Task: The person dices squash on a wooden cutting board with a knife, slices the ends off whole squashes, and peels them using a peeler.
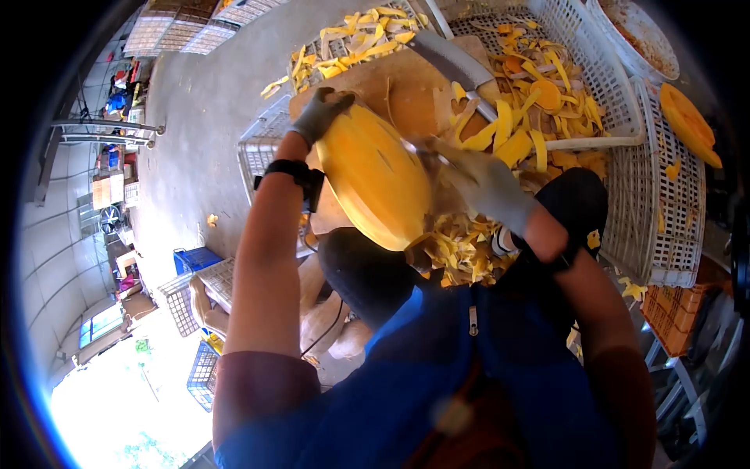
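Observation:
A large, long squash [375, 176], bare yellow flesh showing, lies tilted over the wooden board [418, 82] and reaches down toward my knees. My left hand [320, 115], in a grey glove, is wrapped around its far end. At the squash's right side is my right hand [488, 184], also gloved and smeared by motion. Its fingers are closed on a peeler [409, 146], of which only a small metal part shows against the flesh. A broad-bladed knife [453, 62] rests on the board's far right side.
Yellow peels [461, 242] are heaped between my legs. More strips fill a white plastic crate [582, 47] on the right. A cut squash piece [687, 125] lies on another crate [656, 187]. Several unpeeled beige squashes [332, 324] lie by my left leg. A basin [637, 35] stands far right.

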`<state>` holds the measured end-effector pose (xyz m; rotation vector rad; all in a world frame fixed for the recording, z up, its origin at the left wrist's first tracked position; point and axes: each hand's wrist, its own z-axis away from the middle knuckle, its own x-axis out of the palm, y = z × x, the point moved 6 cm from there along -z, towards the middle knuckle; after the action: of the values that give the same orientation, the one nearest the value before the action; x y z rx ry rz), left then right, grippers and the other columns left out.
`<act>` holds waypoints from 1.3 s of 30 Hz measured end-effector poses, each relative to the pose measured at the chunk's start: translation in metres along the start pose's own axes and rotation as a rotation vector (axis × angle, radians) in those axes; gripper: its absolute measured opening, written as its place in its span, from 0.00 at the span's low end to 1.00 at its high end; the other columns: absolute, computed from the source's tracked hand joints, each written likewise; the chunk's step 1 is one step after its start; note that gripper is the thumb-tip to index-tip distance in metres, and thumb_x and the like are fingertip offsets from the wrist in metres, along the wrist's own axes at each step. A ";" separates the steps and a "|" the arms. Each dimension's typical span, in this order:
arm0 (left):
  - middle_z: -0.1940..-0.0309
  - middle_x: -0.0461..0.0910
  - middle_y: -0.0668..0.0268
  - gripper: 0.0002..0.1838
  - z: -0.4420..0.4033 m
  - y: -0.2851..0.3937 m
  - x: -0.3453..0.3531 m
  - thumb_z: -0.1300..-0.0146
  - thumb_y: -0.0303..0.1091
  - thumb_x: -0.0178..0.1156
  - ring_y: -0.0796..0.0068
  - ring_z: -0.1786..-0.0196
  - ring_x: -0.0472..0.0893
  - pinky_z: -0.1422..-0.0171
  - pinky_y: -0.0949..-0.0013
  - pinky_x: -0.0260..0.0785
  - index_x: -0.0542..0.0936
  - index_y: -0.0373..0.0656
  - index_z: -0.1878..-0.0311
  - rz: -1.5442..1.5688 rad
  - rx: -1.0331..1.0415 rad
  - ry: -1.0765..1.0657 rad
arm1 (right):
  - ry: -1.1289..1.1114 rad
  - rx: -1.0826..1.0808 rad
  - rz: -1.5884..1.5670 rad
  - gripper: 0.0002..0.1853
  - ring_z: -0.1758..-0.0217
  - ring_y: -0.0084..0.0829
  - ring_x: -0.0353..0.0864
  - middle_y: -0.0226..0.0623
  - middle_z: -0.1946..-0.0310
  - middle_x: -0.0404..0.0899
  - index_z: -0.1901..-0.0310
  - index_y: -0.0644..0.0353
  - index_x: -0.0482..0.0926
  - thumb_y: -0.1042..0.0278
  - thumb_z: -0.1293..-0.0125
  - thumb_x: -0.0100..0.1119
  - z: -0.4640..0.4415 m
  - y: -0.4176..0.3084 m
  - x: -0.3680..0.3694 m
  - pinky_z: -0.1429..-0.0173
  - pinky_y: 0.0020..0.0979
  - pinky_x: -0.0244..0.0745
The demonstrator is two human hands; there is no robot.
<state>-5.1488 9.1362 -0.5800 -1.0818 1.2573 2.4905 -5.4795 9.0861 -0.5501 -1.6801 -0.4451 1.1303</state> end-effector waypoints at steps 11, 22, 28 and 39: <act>0.62 0.80 0.61 0.26 0.005 -0.024 -0.003 0.44 0.46 0.65 0.72 0.63 0.80 0.59 0.71 0.74 0.74 0.37 0.49 0.372 -0.127 0.050 | -0.086 -0.070 0.113 0.18 0.65 0.49 0.78 0.48 0.66 0.79 0.44 0.50 0.74 0.60 0.35 0.50 -0.036 -0.025 0.026 0.62 0.42 0.74; 0.62 0.80 0.59 0.26 0.002 -0.027 -0.006 0.44 0.46 0.65 0.71 0.62 0.80 0.58 0.70 0.74 0.75 0.37 0.49 0.323 -0.115 0.082 | 0.039 -0.097 0.050 0.19 0.70 0.47 0.78 0.44 0.72 0.77 0.44 0.48 0.74 0.61 0.37 0.52 0.004 -0.036 -0.013 0.61 0.40 0.75; 0.62 0.80 0.59 0.26 -0.001 -0.034 -0.008 0.44 0.45 0.65 0.70 0.62 0.80 0.58 0.69 0.73 0.75 0.36 0.49 0.322 -0.054 0.105 | -0.265 -0.167 0.272 0.19 0.65 0.47 0.79 0.47 0.59 0.77 0.45 0.54 0.74 0.60 0.37 0.53 -0.057 -0.055 0.028 0.62 0.41 0.74; 0.60 0.80 0.60 0.23 0.009 -0.035 -0.004 0.42 0.43 0.64 0.71 0.63 0.80 0.59 0.69 0.74 0.75 0.36 0.50 0.600 -0.117 0.088 | -0.064 -0.088 0.120 0.24 0.59 0.40 0.79 0.39 0.55 0.75 0.41 0.53 0.72 0.68 0.42 0.59 0.094 -0.013 -0.002 0.56 0.36 0.76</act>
<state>-5.1361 9.1662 -0.5966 -0.9501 1.6843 3.0014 -5.5564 9.1403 -0.5411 -1.7708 -0.4444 1.2711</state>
